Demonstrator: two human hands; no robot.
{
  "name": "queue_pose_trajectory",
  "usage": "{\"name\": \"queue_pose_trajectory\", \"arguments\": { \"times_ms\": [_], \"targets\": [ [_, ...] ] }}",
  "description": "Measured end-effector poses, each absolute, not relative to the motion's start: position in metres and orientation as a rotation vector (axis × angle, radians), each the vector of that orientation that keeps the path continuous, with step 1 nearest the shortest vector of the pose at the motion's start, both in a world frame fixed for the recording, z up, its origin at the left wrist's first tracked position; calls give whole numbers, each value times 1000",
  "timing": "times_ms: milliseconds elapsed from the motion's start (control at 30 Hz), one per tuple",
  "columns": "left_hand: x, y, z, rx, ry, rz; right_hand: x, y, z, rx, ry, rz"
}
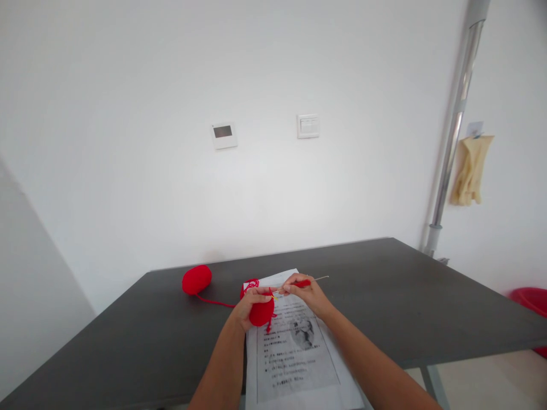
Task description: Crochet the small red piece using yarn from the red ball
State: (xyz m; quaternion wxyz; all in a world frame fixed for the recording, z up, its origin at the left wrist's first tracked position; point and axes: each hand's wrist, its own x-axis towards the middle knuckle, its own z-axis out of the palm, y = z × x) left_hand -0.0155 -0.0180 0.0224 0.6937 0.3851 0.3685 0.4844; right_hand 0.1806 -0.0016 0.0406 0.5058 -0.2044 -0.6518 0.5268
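Observation:
My left hand (248, 304) is closed around a small red crocheted piece (261, 312), with red yarn looped over its fingers. My right hand (304, 291) pinches a thin crochet hook (314, 279) with a red handle, its metal end pointing right and its tip meeting the piece. A strand of red yarn runs left from the piece to a red ball of yarn (197, 279) lying on the dark table (128, 336). Both hands hover above a printed sheet of paper (294, 356) with text and a picture.
The dark table stands against a white wall with a small display panel (224, 134) and a switch plate (308, 125). A metal pole (453, 131) rises at the right, pale gloves (470, 171) hang beside it, and a red tub (532, 302) sits on the floor.

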Motion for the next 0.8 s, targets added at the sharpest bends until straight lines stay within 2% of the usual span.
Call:
{"name": "queue_pose_trajectory", "arguments": {
  "times_ms": [433,800],
  "targets": [
    [-20,-14,15,904,711,1033,183,1,39,-467,-1610,1313],
    [-17,-18,20,882,820,1026,184,2,38,-464,-1595,1335]
  ]
}}
